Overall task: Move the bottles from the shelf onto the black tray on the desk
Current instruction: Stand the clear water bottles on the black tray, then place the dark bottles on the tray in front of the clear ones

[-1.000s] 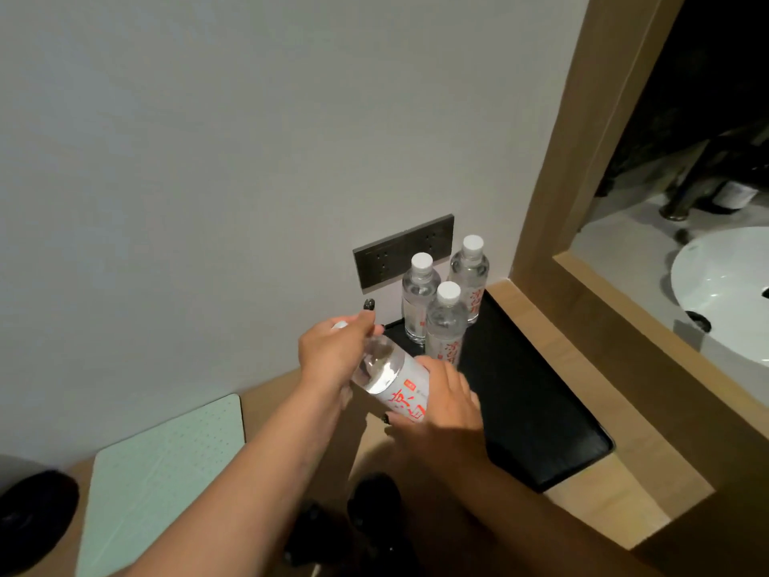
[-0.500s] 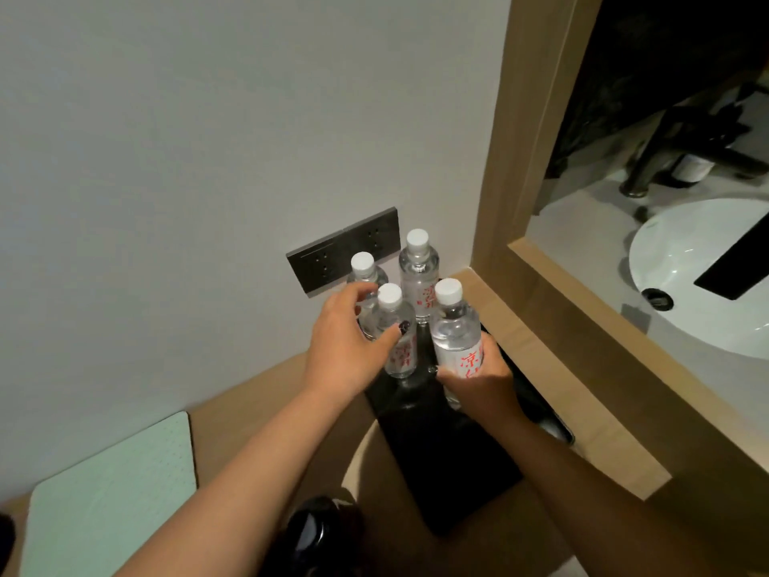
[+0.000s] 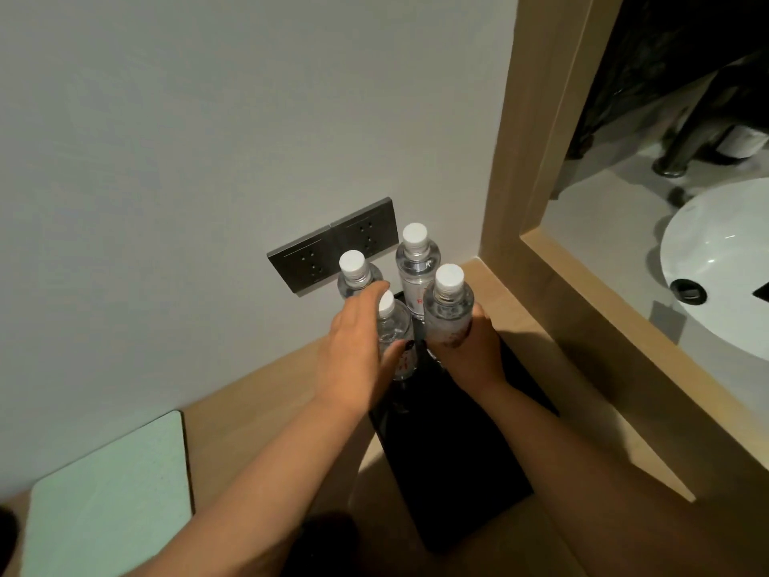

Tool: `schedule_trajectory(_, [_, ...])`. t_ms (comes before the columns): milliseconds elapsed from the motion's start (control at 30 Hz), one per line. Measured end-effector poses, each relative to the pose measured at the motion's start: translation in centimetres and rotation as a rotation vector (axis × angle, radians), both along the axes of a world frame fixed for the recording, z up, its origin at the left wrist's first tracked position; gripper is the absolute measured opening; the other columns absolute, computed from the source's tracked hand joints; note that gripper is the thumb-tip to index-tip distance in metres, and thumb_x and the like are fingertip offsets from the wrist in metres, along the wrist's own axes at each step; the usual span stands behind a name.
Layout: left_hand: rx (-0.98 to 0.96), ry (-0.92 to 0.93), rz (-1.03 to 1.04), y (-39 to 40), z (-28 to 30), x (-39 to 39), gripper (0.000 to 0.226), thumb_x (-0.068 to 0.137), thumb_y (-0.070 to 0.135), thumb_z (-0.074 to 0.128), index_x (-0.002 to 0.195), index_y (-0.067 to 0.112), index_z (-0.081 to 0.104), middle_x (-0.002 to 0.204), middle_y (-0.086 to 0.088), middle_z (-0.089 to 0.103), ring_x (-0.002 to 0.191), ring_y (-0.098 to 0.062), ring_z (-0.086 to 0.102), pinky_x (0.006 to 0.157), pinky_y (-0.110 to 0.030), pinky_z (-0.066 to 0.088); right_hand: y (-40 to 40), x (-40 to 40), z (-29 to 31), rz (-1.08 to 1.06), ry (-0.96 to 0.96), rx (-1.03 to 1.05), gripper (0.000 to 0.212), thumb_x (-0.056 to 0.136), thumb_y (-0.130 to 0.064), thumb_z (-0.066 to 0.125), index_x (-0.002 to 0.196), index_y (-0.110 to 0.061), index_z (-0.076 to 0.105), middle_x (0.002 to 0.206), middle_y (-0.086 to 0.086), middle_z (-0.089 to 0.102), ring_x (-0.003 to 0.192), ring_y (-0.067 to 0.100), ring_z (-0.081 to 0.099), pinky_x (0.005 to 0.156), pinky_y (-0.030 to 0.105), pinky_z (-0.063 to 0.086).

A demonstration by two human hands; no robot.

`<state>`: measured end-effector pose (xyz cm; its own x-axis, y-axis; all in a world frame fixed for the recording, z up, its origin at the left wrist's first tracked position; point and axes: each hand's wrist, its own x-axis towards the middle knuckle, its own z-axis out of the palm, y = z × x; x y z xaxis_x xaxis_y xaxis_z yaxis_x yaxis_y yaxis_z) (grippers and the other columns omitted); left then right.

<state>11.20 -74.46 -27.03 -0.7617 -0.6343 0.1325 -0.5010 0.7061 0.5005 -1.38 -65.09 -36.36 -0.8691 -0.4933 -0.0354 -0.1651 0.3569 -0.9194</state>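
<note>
Several clear water bottles with white caps stand upright, close together, at the far end of the black tray (image 3: pixel 462 472) on the wooden desk. My right hand (image 3: pixel 472 351) grips the front right bottle (image 3: pixel 449 301) around its lower body. My left hand (image 3: pixel 358 356) wraps loosely around the front left bottle (image 3: pixel 391 326), thumb on its red label and fingers stretched behind it. The back left bottle (image 3: pixel 353 270) and the back right bottle (image 3: pixel 416 260) stand free by the wall. The bottles' bases are hidden by my hands.
A grey socket panel (image 3: pixel 333 243) sits on the wall right behind the bottles. A pale green mat (image 3: pixel 108 493) lies on the desk at left. A wooden frame (image 3: pixel 537 226) at right opens onto a white sink (image 3: pixel 715 264). A dark object (image 3: pixel 328 539) sits at the bottom.
A second ago both hands carried one bottle tilted above the desk. It now stands upright at the tray's front right in my right hand; my left hand moved to the front left bottle.
</note>
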Motion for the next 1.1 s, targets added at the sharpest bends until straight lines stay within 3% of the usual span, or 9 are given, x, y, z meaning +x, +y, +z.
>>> schedule_trajectory(200, [-0.024,0.019,0.023,-0.1,-0.6,0.3,0.073,0.077,0.025,0.075,0.134,0.035,0.03,0.137,0.004,0.048,0.121,-0.02,0.047,0.095,-0.034,0.042,-0.2,0.2,-0.9,-0.028,0.002,0.026,0.065,0.061,-0.038,0.082,0.117,-0.021,0.054,0.114,0.002,0.063,0.107,0.014,0.06,0.085,0.027,0.051])
schedule_trajectory(300, [-0.017,0.025,0.035,-0.3,-0.7,0.7,0.07,0.078,0.027,0.074,0.134,0.034,0.033,0.134,0.004,0.049,0.12,-0.018,0.048,0.09,-0.025,0.036,-0.2,0.2,-0.7,-0.019,0.012,0.006,0.065,0.063,-0.027,0.083,0.119,-0.016,0.052,0.116,0.005,0.061,0.106,0.014,0.057,0.084,0.022,0.044])
schedule_trajectory(533, [-0.028,-0.027,-0.004,-0.4,0.1,0.5,0.073,0.078,0.027,0.075,0.138,0.031,0.033,0.138,0.002,0.047,0.123,-0.022,0.046,0.095,-0.036,0.042,-0.3,0.1,-0.5,-0.003,0.028,-0.011,0.07,0.064,-0.012,0.083,0.124,-0.007,0.048,0.119,0.012,0.058,0.111,0.024,0.056,0.084,0.023,0.043])
schedule_trajectory(800, [0.072,0.066,-0.014,-0.3,-0.1,0.7,0.071,0.075,0.018,0.077,0.134,0.028,0.038,0.132,0.0,0.048,0.122,-0.02,0.047,0.092,-0.023,0.033,-0.3,0.7,-0.1,-0.02,-0.03,0.009,0.075,0.063,-0.006,0.083,0.127,-0.003,0.045,0.126,0.015,0.054,0.117,0.027,0.053,0.092,0.023,0.038])
schedule_trajectory(933, [0.08,0.064,-0.038,-0.1,-0.2,0.7,0.074,0.077,0.018,0.075,0.139,0.027,0.035,0.138,-0.002,0.045,0.126,-0.02,0.044,0.095,-0.023,0.032,0.0,1.0,0.2,-0.043,-0.215,0.051,0.1,0.058,-0.009,0.084,0.142,-0.01,0.03,0.14,0.012,0.044,0.127,0.028,0.047,0.107,0.041,0.039])
schedule_trajectory(1100, [0.032,0.009,-0.1,0.0,-0.4,1.3,0.083,0.082,0.023,0.071,0.148,0.027,0.021,0.147,-0.004,0.036,0.134,-0.023,0.037,0.106,-0.037,0.035,3.0,3.5,0.8,-0.037,-0.165,0.255,0.101,0.073,-0.01,0.078,0.15,-0.01,0.013,0.151,0.013,0.025,0.136,0.028,0.035,0.11,0.038,0.034])
